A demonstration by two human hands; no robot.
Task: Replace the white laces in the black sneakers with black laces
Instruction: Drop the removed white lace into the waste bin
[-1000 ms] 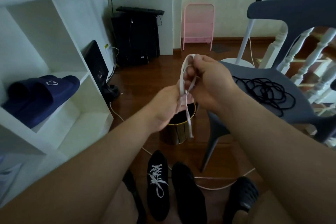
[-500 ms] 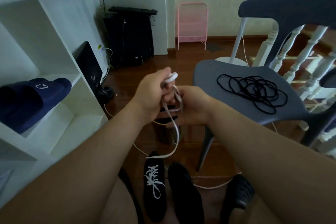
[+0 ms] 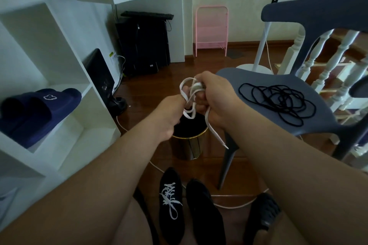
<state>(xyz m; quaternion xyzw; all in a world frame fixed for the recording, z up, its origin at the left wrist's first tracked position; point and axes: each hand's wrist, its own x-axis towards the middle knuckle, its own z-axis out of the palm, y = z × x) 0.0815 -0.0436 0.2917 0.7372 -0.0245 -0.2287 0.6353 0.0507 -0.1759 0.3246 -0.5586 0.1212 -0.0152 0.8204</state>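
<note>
Wooden floor (image 3: 155, 89), small bin (image 3: 189, 145) below. White lace (image 3: 188, 93) is gripped, apparently looped, by left hand (image 3: 171, 115) and right hand (image 3: 214, 95). Black laces (image 3: 278, 101) are heaped on chair (image 3: 229, 74); sneakers (image 3: 171, 205) on floor.

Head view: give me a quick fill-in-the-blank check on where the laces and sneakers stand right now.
1. Both hands hold a bundled ____ lace above the bin.
2. The black laces lie on the seat of the ____.
3. The sneaker with laces stands to the ____ of the bare sneaker.

Missing words: white; chair; left
</note>
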